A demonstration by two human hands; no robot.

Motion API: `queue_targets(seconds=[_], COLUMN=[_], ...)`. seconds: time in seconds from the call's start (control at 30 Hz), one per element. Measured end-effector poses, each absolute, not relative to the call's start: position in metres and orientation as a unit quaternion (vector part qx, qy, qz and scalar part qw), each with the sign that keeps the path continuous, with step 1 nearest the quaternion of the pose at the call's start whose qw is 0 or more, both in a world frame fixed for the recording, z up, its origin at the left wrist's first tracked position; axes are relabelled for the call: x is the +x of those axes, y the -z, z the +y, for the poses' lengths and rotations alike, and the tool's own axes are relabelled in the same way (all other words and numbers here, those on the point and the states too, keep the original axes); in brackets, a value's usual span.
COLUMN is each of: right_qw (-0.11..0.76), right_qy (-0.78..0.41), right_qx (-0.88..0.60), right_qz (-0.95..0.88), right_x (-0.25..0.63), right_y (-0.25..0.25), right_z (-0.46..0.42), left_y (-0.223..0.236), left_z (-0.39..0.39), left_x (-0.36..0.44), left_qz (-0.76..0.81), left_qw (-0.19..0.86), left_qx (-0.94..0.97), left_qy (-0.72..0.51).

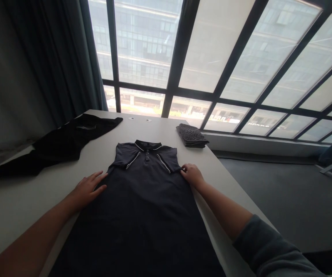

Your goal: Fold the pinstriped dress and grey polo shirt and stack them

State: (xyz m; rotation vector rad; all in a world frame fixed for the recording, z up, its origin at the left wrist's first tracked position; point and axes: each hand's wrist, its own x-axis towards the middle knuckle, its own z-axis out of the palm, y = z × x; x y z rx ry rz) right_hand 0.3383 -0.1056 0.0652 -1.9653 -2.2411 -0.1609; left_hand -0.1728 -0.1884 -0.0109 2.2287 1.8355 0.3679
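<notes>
Hem cut off, the polo shirt (144,215) runs lengthwise from me, collar (148,146) away; left hand (87,188) spread; whether my right hand (193,176) pinches, I can't tell.

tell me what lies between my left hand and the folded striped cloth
The head view shows the upper part of the dark polo shirt, then a strip of white table.
</notes>
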Motion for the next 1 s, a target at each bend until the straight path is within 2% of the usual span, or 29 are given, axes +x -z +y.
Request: queue_targets(seconds=[0.23,0.33,0.43,0.53,0.63,0.77,1.0], right_qw=[0.11,0.095,0.065,0.072,0.072,0.011,-0.007], right_qy=[0.083,0.107,0.118,0.133,0.079,-0.028,-0.026], right_qx=[-0.669,-0.656,-0.631,-0.589,-0.566,-0.558,-0.581], right_qz=[-0.73,-0.742,-0.764,-0.794,-0.818,-0.829,-0.814], right_x=[0.338,0.342,0.342,0.333,0.322,0.318,0.331], right_y=[-0.06,-0.061,-0.066,-0.07,-0.067,-0.053,-0.045], right_z=[-0.104,-0.107,-0.113,-0.12,-0.129,-0.138,-0.144], left_y=[0.005,0.003,0.002,0.002,0.007,0.018,0.02], left_z=[-0.191,-0.193,-0.195,-0.196,-0.196,-0.195,-0.198], left_x=[-0.171,-0.172,-0.172,-0.167,-0.159,-0.151,-0.146], left_qz=[0.621,0.622,0.63,0.609,0.572,0.562,0.633], left_qw=[0.112,0.103,0.067,0.027,0.029,0.057,0.055], left_qx=[0.767,0.768,0.765,0.781,0.807,0.814,0.771], left_qy=[-0.119,-0.115,-0.12,-0.139,-0.146,-0.132,-0.047])
